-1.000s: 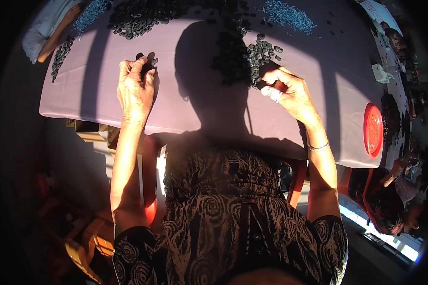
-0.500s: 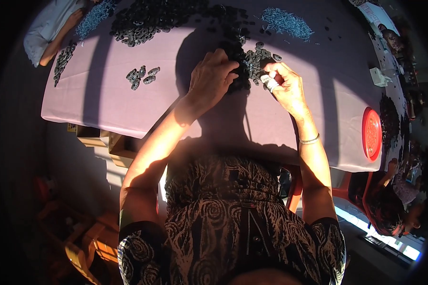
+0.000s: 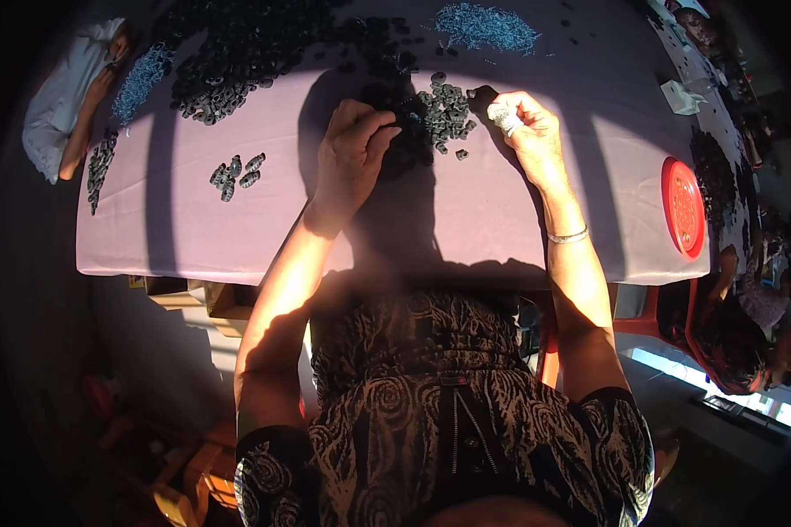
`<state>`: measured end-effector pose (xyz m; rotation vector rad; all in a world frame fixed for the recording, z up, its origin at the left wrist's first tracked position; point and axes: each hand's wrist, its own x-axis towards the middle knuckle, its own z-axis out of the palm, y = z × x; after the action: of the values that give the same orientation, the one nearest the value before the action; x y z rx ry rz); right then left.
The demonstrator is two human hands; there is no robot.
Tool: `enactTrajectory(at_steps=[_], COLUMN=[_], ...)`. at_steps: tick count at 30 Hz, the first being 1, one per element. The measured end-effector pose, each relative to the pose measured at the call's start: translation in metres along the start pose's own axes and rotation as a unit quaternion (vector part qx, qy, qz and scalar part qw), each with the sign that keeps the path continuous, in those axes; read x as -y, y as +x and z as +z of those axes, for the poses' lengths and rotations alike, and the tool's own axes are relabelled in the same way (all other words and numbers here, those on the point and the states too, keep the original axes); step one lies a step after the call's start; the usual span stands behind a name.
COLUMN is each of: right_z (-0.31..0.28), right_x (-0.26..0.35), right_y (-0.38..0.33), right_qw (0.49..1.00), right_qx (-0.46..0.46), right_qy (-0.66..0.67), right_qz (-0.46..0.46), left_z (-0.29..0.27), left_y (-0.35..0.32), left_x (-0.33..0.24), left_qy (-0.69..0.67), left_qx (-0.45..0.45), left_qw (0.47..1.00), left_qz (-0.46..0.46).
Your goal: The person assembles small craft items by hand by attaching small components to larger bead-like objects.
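A table with a pale purple cloth (image 3: 501, 220) lies in front of me. My left hand (image 3: 351, 154) rests on the cloth with its fingertips pinched at the edge of a pile of small dark round parts (image 3: 444, 110). My right hand (image 3: 527, 132) is curled beside that pile, holding a small bunch of pale metal pieces (image 3: 504, 116). A little cluster of dark parts (image 3: 235, 174) lies apart on the cloth to my left. Whether my left fingers hold a part is hidden in shadow.
A big heap of dark parts (image 3: 237, 61) and two heaps of blue-grey pieces (image 3: 488, 26) (image 3: 141, 75) cover the far side. A red round lid (image 3: 682, 206) lies at the right edge. Another person's arm (image 3: 83, 123) reaches in at far left. Red chair (image 3: 650, 316) below right.
My left hand moved from the small cluster at the left across to the middle pile and now pinches at it. The right hand stayed beside the pile.
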<state>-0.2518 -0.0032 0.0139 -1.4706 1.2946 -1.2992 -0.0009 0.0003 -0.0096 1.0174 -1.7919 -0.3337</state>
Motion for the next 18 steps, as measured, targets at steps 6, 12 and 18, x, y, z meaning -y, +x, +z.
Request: enactTrajectory(at_steps=[6, 12, 18], right_z=[-0.006, -0.004, -0.002], right_x=[-0.002, -0.004, -0.006], right_y=[0.003, 0.001, 0.002], right_qw=[1.0, 0.999, 1.0], right_qx=[-0.008, -0.01, -0.011], right_qy=[-0.004, -0.037, -0.024], right_qz=[0.004, 0.01, 0.015], left_z=[0.004, 0.002, 0.0], left_y=[-0.005, -0.006, -0.008], left_x=[-0.011, -0.019, -0.015], left_qy=[-0.331, -0.514, -0.55], left_qx=[0.022, 0.062, 0.078], left_qw=[0.931, 0.82, 0.786], left_qz=[-0.154, -0.244, -0.272])
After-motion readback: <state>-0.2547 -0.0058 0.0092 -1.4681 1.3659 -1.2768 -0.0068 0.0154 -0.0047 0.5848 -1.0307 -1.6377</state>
